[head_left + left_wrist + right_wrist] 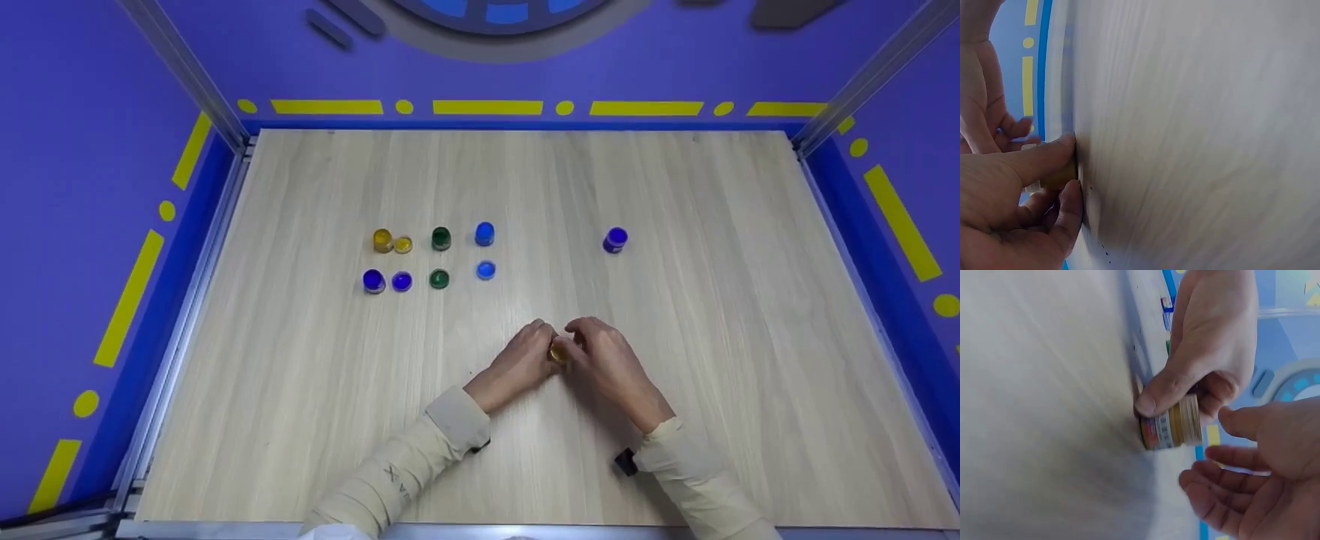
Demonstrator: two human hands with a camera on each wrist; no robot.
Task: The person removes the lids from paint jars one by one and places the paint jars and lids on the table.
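My left hand (521, 356) grips a small yellow paint jar (1165, 430) low at its sides, thumb over the label, with the base close to the wooden table. The jar's ridged lid (1190, 419) is on top. In the left wrist view, the thumb and fingers of this hand hide part of the jar (1058, 177). Beside the lid is my right hand (611, 364), its fingers loosely bent and spread. The right wrist view shows a gap between those fingers (1235, 458) and the lid.
Farther back stand an uncovered yellow jar (382, 240), green jar (441, 238), blue jar (484, 234) and purple jar (373, 281). Near them lie a yellow lid (403, 245), purple lid (402, 281), green lid (439, 279) and blue lid (486, 270). Another purple jar (615, 240) stands right.
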